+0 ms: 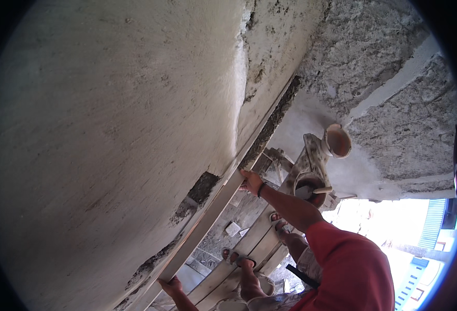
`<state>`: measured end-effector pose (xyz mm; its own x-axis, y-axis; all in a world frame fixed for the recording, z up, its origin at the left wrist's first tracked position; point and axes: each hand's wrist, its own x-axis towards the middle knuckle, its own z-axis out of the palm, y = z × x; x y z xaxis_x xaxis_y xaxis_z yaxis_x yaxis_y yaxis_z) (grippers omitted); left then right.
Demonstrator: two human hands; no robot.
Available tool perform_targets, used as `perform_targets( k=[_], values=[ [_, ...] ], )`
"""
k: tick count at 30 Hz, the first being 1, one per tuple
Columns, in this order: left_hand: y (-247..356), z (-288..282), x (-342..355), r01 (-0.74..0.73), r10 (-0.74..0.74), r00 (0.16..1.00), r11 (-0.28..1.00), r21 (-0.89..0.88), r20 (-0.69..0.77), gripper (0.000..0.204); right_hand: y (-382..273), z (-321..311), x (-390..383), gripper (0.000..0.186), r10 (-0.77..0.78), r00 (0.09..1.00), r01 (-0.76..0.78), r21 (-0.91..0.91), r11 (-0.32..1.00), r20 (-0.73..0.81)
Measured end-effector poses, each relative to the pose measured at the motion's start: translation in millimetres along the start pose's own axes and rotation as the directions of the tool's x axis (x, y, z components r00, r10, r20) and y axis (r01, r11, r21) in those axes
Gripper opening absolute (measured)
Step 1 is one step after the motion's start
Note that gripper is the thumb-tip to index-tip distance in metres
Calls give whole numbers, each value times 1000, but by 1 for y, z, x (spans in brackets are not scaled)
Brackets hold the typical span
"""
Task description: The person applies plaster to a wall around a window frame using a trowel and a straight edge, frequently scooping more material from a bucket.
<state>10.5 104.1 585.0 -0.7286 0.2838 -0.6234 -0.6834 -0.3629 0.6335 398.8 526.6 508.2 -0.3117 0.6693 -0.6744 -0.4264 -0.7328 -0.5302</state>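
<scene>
A long, pale, straight board (205, 223) runs diagonally along the lower edge of a plastered surface (114, 135). My right hand (250, 181), with a dark band at the wrist, grips the board near its upper end. Farther down at the lower left, my left hand (171, 286) is closed on the board's outer edge, its fingers partly hidden. Beside the board, the plaster has a dark, rough gap (203, 187). A strip of dark, rough mortar (272, 124) continues along the edge beyond my right hand.
My sandalled feet stand on wooden planks (257, 243). A bucket (309, 187) with a wooden-handled tool and another round container (338, 141) stand on a mortar-stained plank beyond my right arm. A rough grey wall (383, 88) rises at the right. Rubble lies below the planks.
</scene>
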Motion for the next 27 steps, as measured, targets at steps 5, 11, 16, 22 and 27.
perform_targets(
  k=[5, 11, 16, 22, 27],
  values=[
    [-18, 17, 10, 37, -35, 999, 998, -43, 42, 46, -20, -3, 28, 34, 15, 999, -15, -7, 1000, -42],
    [-21, 51, 13, 32, -27, 998, 995, -96, 52, 45, -52, 9, 26, 30, -112, 991, 111, -23, 994, -66],
    [-8, 68, -3, -5, 5, 1000, 1000, -28, -17, 45, -70, 28, -1, 37, -207, 976, 205, -42, 978, -63],
    [19, 83, -28, -55, 55, 998, 999, -2, 17, 43, -94, 55, -34, 39, -242, 966, 236, -75, 969, -86],
    [37, 96, -49, -64, 64, 995, 998, 3, 71, 44, -111, 72, -52, 39, -275, 959, 265, -127, 956, -72]
  ],
)
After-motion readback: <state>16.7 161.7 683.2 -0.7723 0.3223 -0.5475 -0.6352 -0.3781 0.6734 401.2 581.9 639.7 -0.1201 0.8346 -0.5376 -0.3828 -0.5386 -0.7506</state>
